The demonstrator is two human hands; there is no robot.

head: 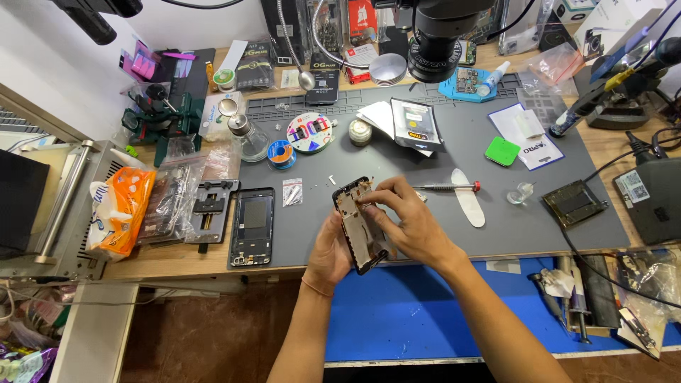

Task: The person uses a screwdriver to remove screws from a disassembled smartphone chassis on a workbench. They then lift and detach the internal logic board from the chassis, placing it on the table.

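My left hand (pixel 330 250) grips an opened phone body (pixel 358 225) from below and holds it tilted above the front edge of the grey work mat (pixel 454 152). The phone's inner frame and parts face up. My right hand (pixel 408 220) rests over the phone's right side, fingertips pinching at its upper end near the top corner. A second phone frame (pixel 253 225) lies flat on the mat to the left. A screwdriver with a red tip (pixel 447 187) and a white plastic pry tool (pixel 468 198) lie just right of my hands.
A microscope head (pixel 440 35) hangs over the mat's back. A solder spool (pixel 281 153), glass bottle (pixel 250 135), round tray (pixel 310 132), green pad (pixel 502 151) and small packets lie on the mat. A soldering station (pixel 656 195) and cables stand right; an orange tissue pack (pixel 120 209) left.
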